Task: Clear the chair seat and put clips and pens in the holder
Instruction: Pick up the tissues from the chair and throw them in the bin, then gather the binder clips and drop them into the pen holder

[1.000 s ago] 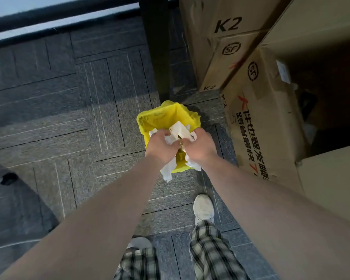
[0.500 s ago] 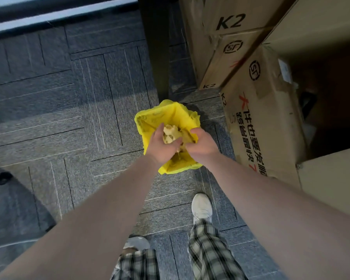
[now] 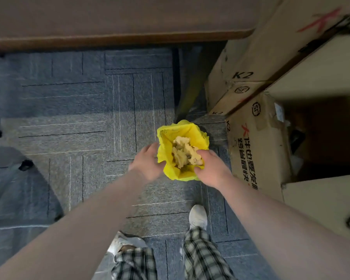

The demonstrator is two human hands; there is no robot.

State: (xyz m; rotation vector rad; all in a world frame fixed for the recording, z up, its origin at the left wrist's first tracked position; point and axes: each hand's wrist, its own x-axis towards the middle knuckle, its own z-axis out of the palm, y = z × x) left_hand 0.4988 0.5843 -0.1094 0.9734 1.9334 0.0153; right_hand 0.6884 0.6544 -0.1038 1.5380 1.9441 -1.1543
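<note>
A small bin lined with a yellow bag [image 3: 166, 136] stands on the grey carpet in front of my feet. Crumpled paper tissues [image 3: 183, 150] lie inside it. My left hand [image 3: 148, 162] hovers at the bin's left rim, fingers apart and empty. My right hand [image 3: 210, 168] is at the near right rim, fingers spread above the tissues, holding nothing. No chair seat, clips, pens or holder are in view.
Stacked cardboard boxes [image 3: 257, 150] stand close on the right, one open at the top. A dark table leg [image 3: 188, 85] rises just behind the bin, under a brown table edge [image 3: 117, 40]. A chair base [image 3: 25, 164] shows at the left.
Both hands pushed the crumpled tissues into the yellow bin and let go. The hands have since drawn apart to the rim, and the view has tilted up to show the table edge.
</note>
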